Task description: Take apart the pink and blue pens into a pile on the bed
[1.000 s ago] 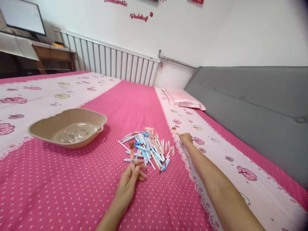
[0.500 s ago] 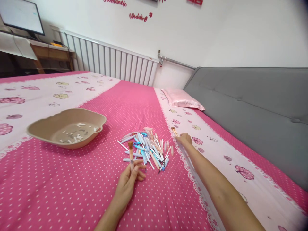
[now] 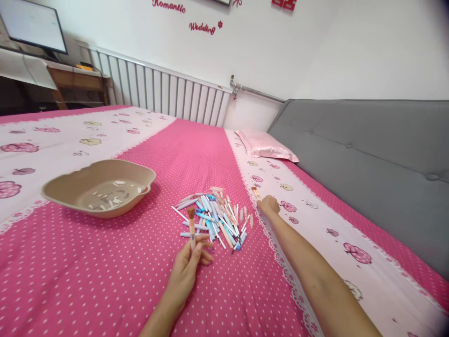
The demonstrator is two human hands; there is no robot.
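Note:
A heap of thin pens and pen parts [image 3: 215,215] in blue, white and peach lies on the pink dotted bedspread [image 3: 87,271]. My left hand [image 3: 191,262] rests near the heap's front edge, fingers pinched on an upright peach pen [image 3: 191,227] with a brown cap. My right hand [image 3: 268,205] reaches past the heap's right side, closed on a thin peach pen [image 3: 256,192] that points away from me. A beige tray [image 3: 63,187] with small white bits inside sits to the left.
A pink pillow [image 3: 266,147] lies at the far right by a grey padded headboard [image 3: 368,150]. A white radiator [image 3: 157,93] runs along the back wall. A desk with a monitor [image 3: 33,23] stands at the far left.
My right hand has lowered slightly and drawn a little toward the heap with its pen. My left hand holds the upright pen in about the same place.

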